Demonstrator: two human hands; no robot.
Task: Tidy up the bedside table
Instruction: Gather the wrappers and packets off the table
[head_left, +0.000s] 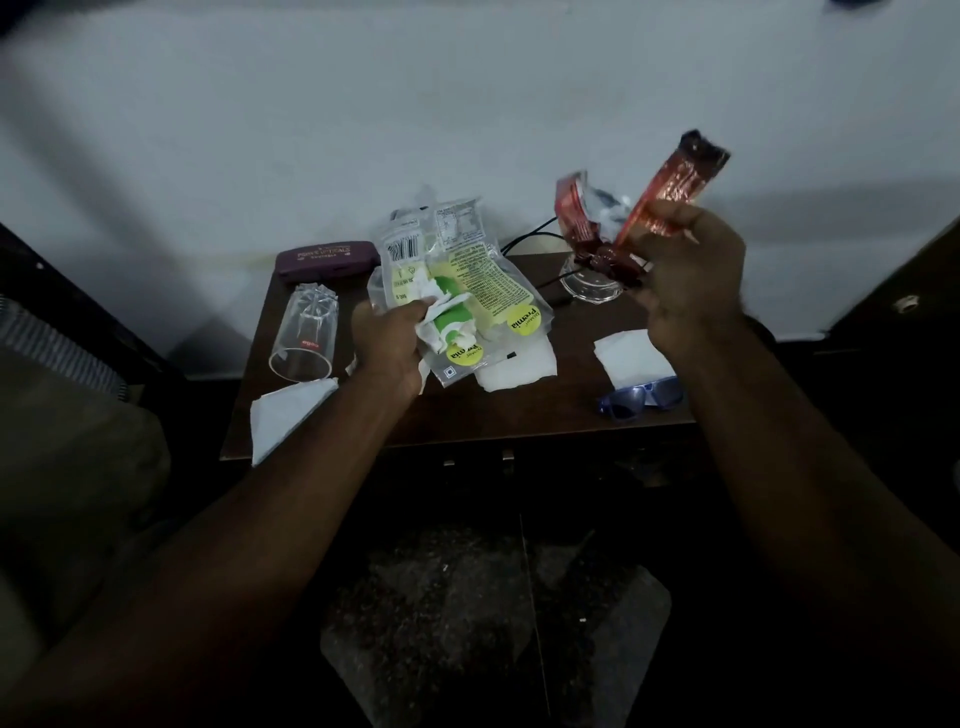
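My left hand (387, 340) grips a bunch of clear plastic packets with yellow-green labels (467, 280), along with a crumpled white tissue, just above the dark wooden bedside table (467, 415). My right hand (685, 270) is raised over the table's right back corner and holds crumpled red-brown wrappers (670, 192). A clear glass tumbler (304, 332) lies on its side at the table's left. Blue sunglasses (641, 397) lie at the right front edge.
A purple glasses case (324, 258) lies at the back left. A glass bowl (589, 283) and a black cable (535, 236) are at the back right. White tissues lie at the left front corner (285, 410), centre (514, 369) and right (631, 358). A wall stands behind.
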